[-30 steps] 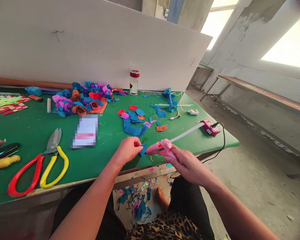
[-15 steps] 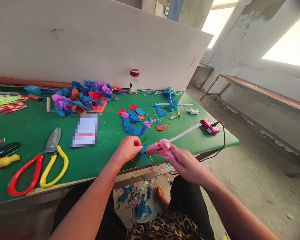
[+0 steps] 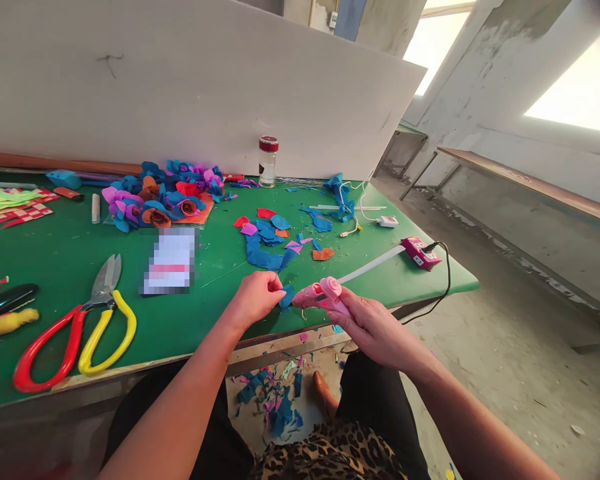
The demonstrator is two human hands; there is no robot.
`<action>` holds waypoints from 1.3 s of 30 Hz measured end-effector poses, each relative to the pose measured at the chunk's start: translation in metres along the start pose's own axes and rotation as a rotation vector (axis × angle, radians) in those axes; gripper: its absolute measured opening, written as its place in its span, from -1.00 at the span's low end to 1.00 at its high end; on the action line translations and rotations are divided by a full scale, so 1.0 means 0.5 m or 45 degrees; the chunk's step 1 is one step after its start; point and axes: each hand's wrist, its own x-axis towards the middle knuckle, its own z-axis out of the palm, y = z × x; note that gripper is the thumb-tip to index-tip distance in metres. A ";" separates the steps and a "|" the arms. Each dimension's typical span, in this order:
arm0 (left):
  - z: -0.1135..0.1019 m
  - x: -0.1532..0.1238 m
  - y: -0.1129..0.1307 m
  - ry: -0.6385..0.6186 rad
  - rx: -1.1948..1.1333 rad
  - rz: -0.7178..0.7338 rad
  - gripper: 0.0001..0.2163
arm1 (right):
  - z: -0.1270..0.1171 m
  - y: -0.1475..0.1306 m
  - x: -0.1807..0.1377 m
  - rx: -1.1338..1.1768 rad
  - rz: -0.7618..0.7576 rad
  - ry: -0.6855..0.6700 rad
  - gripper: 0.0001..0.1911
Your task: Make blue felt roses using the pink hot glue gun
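My left hand [image 3: 256, 297] is closed in a pinch on a small blue felt piece [image 3: 287, 297] just above the green table's [image 3: 205, 320] front edge. My right hand [image 3: 375, 328] grips a pink glue gun [image 3: 320, 295], its nozzle touching the blue piece. A white glue stick [image 3: 373, 265] juts out of the gun's back. Loose blue, red, pink and orange felt petals [image 3: 270, 241] lie just beyond my hands.
Large red and yellow-handled shears [image 3: 80, 320] lie at the left. A heap of finished felt flowers [image 3: 163, 197] and a glass jar [image 3: 268, 162] stand near the white back board. A pink power strip [image 3: 421, 253] with a black cord sits at the right edge. Scraps litter the floor.
Almost nothing differs. Both hands hold the same pose, with the glue gun's nozzle staying against the blue piece; the view has shifted very slightly.
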 end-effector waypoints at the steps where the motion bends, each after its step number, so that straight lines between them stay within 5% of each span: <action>1: 0.000 0.000 0.000 0.000 0.001 -0.002 -0.93 | 0.000 0.000 0.000 -0.006 0.000 0.004 -0.64; 39: 0.007 0.007 -0.012 0.005 0.008 0.034 -0.93 | -0.018 0.006 -0.004 0.087 0.030 0.062 -0.60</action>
